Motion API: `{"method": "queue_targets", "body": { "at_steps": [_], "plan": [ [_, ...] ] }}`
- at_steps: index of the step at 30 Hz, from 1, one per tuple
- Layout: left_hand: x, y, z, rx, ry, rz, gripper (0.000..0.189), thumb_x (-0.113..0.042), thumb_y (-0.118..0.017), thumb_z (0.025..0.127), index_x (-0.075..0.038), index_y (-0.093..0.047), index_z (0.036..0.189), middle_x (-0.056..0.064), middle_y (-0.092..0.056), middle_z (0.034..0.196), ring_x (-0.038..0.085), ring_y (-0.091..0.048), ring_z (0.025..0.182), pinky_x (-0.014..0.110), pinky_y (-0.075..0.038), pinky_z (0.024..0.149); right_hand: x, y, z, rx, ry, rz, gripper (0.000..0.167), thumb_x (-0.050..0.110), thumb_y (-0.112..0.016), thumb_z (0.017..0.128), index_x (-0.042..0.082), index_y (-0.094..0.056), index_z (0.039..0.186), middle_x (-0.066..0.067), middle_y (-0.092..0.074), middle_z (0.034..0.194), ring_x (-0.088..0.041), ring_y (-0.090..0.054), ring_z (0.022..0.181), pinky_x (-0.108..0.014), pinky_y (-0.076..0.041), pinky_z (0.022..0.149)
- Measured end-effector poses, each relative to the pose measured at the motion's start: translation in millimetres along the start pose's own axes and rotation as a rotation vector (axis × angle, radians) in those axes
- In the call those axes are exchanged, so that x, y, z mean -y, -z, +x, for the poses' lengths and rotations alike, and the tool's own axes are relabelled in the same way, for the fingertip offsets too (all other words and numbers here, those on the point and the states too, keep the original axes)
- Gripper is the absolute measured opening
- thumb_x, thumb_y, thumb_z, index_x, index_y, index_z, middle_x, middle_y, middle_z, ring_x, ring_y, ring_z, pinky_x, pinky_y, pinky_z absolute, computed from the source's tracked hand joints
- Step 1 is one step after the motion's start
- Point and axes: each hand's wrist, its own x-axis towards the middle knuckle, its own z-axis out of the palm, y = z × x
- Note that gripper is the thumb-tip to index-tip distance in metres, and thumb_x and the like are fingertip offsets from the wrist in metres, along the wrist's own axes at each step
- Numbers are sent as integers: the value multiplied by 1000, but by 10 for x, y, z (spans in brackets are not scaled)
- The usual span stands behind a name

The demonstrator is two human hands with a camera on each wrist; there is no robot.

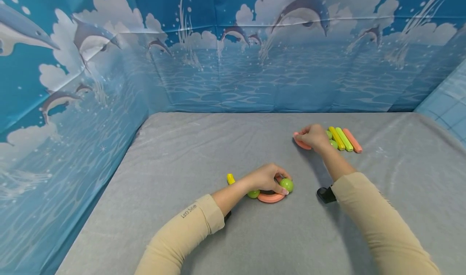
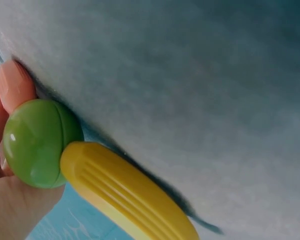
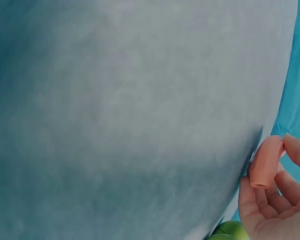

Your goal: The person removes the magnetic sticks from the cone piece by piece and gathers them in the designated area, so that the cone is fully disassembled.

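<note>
My left hand (image 1: 267,178) grips a green ball (image 1: 287,185) at the right end of a joined toy piece. From that ball a curved salmon rod (image 1: 271,197) runs to a second green ball (image 1: 253,194), and a yellow rod (image 1: 230,179) joins there, partly behind the wrist. The left wrist view shows this ball (image 2: 37,142) close up between the yellow rod (image 2: 127,190) and the salmon one (image 2: 15,86). Farther back, my right hand (image 1: 314,137) pinches another curved salmon rod (image 1: 301,142), whose hollow end faces the right wrist camera (image 3: 265,162).
Right of my right hand lie a yellow rod (image 1: 336,138), a lime rod (image 1: 344,139) and a straight salmon rod (image 1: 352,140) side by side. Green balls (image 1: 333,144) sit against them. Grey cloth (image 1: 182,145) covers the table; dolphin-print curtains (image 1: 236,72) stand behind.
</note>
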Motion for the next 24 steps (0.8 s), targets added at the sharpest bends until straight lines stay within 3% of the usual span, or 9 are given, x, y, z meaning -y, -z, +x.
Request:
{"method": "queue_targets", "body": {
  "at_steps": [12,24],
  "plan": [
    [11,-3,2,-2,-14,-1,38,-8,-77,77,-4,-67,113,2,-64,83,5,-54,70,15,-43,62,-33,-9,20,-20,-28,-1,38,24,-61,90,-9,-58,109,-21,-54,105,-30,-49,87,-33,-44,67],
    [40,-3,23,5,-9,-27,38,-7,-76,77,-3,-66,114,1,-63,81,5,-53,67,15,-43,60,-30,27,-5,22,0,-16,38,24,-61,90,-9,-60,107,-21,-57,102,-29,-51,84,-32,-46,65]
  ]
}}
